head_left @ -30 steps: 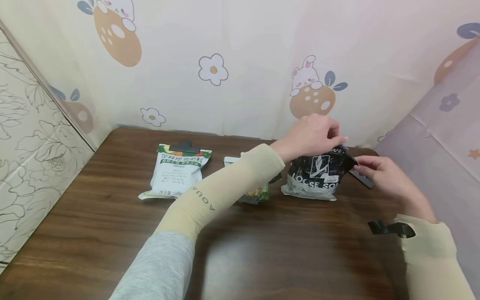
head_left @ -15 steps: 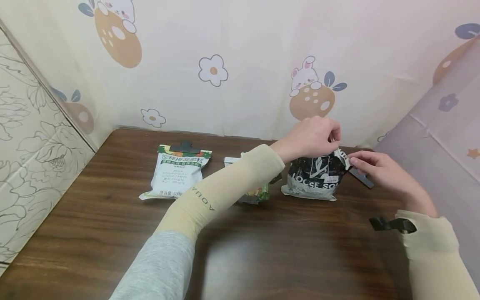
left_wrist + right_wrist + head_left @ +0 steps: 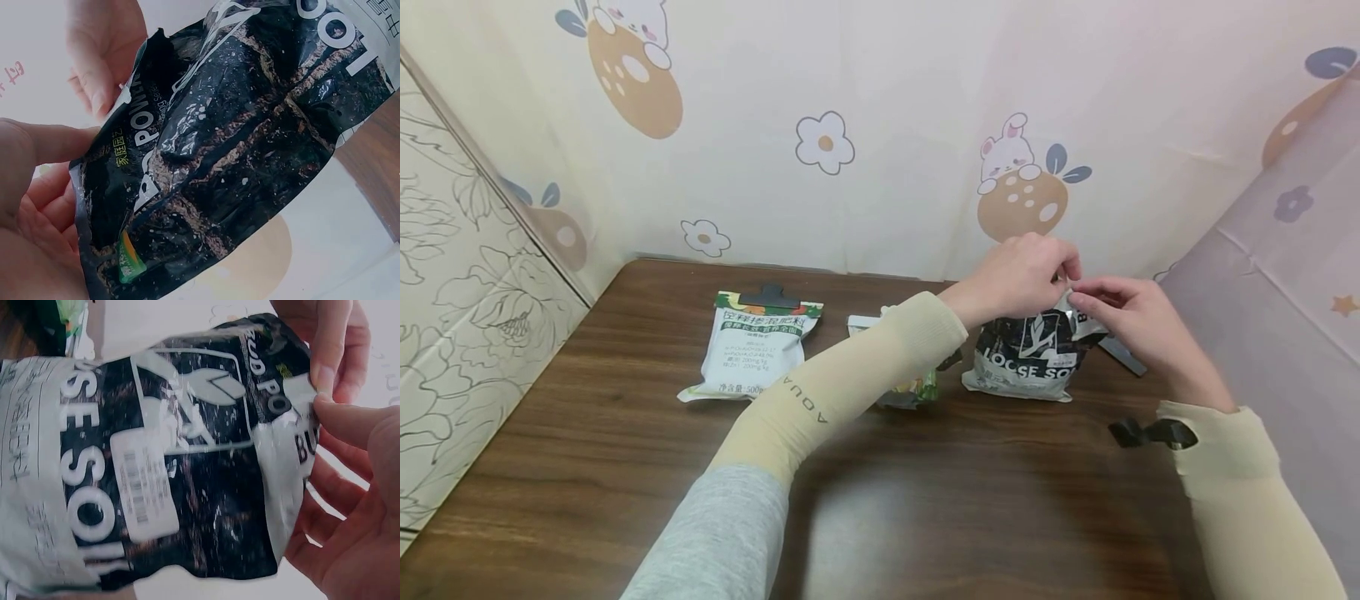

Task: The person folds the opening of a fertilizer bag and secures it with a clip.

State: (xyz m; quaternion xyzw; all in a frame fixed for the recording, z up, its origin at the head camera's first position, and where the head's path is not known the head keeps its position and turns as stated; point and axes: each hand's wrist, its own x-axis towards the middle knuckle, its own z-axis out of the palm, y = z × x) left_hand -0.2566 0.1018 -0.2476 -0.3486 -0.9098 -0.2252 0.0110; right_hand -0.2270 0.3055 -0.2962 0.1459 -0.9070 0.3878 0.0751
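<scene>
A black and white bag of loose soil [image 3: 1026, 354] stands on the table, its top edge bunched and its right top corner folded inward. My left hand [image 3: 1026, 271] pinches the top edge, and in the left wrist view the thumb and fingers of that left hand [image 3: 37, 181] lie on either side of it. Close beside it, my right hand [image 3: 1138, 321] pinches the folded part of the rim. The right wrist view shows the right hand [image 3: 350, 481] with its thumb on the bag's front [image 3: 206, 500], near the left hand's fingertips.
A white fertilizer packet [image 3: 748, 350] with a black clip [image 3: 771, 296] lies on the left of the brown table [image 3: 925, 500]. A smaller green and white packet [image 3: 917, 390] is partly hidden by my left forearm. A grey flat piece [image 3: 1123, 357] lies right of the bag. A patterned curtain hangs behind.
My right hand has moved up and left, close to the left hand, folding the bag's right top corner inward and showing a pale side. The left hand has hardly moved.
</scene>
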